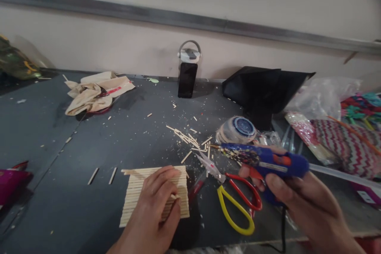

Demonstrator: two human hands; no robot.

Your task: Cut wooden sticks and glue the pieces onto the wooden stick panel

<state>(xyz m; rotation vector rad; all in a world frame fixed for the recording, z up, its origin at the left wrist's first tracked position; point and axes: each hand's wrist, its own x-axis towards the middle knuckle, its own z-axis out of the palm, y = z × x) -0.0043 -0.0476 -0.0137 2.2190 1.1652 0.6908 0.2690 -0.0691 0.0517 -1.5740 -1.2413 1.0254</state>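
My right hand (300,194) grips a blue hot glue gun (268,160), its nozzle pointing left over a pile of short wooden sticks (187,139). A clear glue stick (342,174) extends from the back of the gun. My left hand (157,202) rests over a mat of wooden sticks laid side by side (133,194), thumb and fingers pinching a small wooden stick (175,197). Between the hands lie scissors (238,202) with one red and one yellow handle, blades toward the pile.
Behind stand a water bottle (187,79) with a dark front, a black bag (253,91) and a blue-lidded jar (236,129). A crumpled beige cloth (98,91) lies at the left. Two loose sticks (102,176) lie left of the mat. Patterned fabric (348,143) and plastic packets crowd the right.
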